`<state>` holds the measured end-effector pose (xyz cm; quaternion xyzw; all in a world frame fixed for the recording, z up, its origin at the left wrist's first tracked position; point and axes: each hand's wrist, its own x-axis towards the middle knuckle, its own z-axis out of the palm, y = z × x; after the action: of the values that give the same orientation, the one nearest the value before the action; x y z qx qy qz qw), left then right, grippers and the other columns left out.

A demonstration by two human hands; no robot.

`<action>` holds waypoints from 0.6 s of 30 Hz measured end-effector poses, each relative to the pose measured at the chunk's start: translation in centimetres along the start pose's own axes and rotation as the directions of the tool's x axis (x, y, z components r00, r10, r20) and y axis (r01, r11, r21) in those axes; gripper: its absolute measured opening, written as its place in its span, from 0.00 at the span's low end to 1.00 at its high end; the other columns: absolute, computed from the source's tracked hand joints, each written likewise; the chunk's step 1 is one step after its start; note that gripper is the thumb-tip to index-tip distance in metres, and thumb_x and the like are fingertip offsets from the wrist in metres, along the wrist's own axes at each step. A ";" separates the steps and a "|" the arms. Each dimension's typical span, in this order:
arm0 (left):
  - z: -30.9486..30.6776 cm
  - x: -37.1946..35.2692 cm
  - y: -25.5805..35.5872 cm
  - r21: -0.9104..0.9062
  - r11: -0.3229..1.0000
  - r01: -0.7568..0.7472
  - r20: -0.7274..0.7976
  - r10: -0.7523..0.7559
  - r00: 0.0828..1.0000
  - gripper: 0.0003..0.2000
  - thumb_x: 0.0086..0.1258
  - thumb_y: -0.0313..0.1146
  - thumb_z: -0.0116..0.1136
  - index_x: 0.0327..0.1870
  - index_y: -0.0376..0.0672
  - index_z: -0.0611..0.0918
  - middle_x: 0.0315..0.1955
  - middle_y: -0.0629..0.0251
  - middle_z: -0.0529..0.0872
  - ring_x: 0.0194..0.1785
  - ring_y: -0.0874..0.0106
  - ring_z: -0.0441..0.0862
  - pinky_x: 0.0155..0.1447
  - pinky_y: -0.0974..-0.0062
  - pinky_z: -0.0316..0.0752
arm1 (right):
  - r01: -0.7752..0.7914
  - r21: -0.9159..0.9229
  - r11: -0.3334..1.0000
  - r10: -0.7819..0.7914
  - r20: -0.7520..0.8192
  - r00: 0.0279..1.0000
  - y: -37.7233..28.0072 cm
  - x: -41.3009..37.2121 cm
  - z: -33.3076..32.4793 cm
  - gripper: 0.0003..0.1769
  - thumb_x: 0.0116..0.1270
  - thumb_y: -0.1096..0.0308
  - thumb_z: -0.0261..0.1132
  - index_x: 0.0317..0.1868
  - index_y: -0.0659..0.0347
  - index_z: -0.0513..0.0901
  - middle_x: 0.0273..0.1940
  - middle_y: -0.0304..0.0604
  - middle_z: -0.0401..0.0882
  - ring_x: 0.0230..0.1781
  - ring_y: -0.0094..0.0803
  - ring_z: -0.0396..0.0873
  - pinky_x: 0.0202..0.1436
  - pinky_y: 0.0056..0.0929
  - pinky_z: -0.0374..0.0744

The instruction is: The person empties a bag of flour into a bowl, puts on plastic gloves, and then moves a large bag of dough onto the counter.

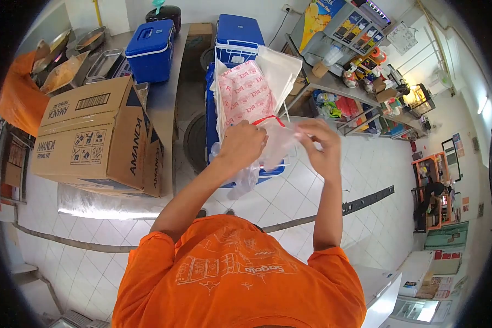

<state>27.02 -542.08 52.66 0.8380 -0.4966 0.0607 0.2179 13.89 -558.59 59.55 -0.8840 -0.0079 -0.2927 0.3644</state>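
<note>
A thin translucent plastic bag [280, 143] with a red strip [269, 118] along its top edge is stretched between my hands. My left hand [242, 144] is closed on its left side, fingers curled. My right hand [321, 143], a little blurred, pinches the bag's right edge. Just beyond my hands lies a stack of white paper with red print [246, 93], flanked by plain white sheets [281, 63]. The stack rests on top of a blue cooler [210, 126]. More crumpled clear plastic [245, 179] hangs below my left wrist.
On the steel table to the left stand large cardboard boxes [82, 134] and a blue cooler box [150, 52]. Another blue cooler [239, 31] is behind the paper. At far left is a co-worker's orange sleeve [19, 93]. A cluttered steel shelf [361, 95] runs along the right.
</note>
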 end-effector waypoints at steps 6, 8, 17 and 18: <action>-6.7 -5.0 0.4 -0.667 0.717 -0.202 -0.160 0.127 0.979 0.15 0.64 0.44 0.67 0.43 0.42 0.86 0.35 0.57 0.88 0.38 0.58 0.85 0.44 0.59 0.78 | -0.068 0.144 0.987 0.036 0.215 0.976 -5.1 -2.7 -4.0 0.08 0.59 0.80 0.72 0.38 0.61 0.85 0.37 0.38 0.88 0.37 0.27 0.87 0.37 0.24 0.84; -7.3 -6.5 0.8 -0.732 0.657 -0.177 -0.077 0.177 0.981 0.15 0.64 0.44 0.68 0.44 0.42 0.86 0.35 0.58 0.87 0.37 0.58 0.84 0.44 0.59 0.77 | -0.123 0.098 0.988 0.076 0.389 0.918 -5.7 -2.9 -2.5 0.08 0.59 0.80 0.72 0.37 0.61 0.84 0.36 0.38 0.88 0.34 0.28 0.87 0.36 0.25 0.84; -3.7 -10.5 -2.0 -0.777 0.615 -0.135 0.013 0.230 0.973 0.11 0.64 0.36 0.68 0.36 0.36 0.84 0.27 0.55 0.80 0.34 0.60 0.77 0.38 0.61 0.68 | -0.040 -0.111 0.993 0.076 0.336 0.939 -3.0 1.6 1.1 0.09 0.62 0.76 0.69 0.44 0.58 0.89 0.37 0.40 0.89 0.33 0.38 0.86 0.35 0.30 0.84; -3.8 -10.6 -2.0 -0.820 0.557 -0.128 -0.007 0.213 0.977 0.11 0.64 0.36 0.68 0.35 0.36 0.83 0.28 0.55 0.80 0.35 0.60 0.77 0.38 0.62 0.68 | 0.064 -0.292 0.954 0.018 0.271 0.962 -2.2 2.2 1.6 0.10 0.62 0.75 0.69 0.43 0.57 0.89 0.37 0.39 0.89 0.35 0.37 0.86 0.36 0.31 0.84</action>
<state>23.87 -531.07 52.08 0.5928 -0.5568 -0.1929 0.5490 16.03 -556.38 61.16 -0.9603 -0.0237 -0.1714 0.2187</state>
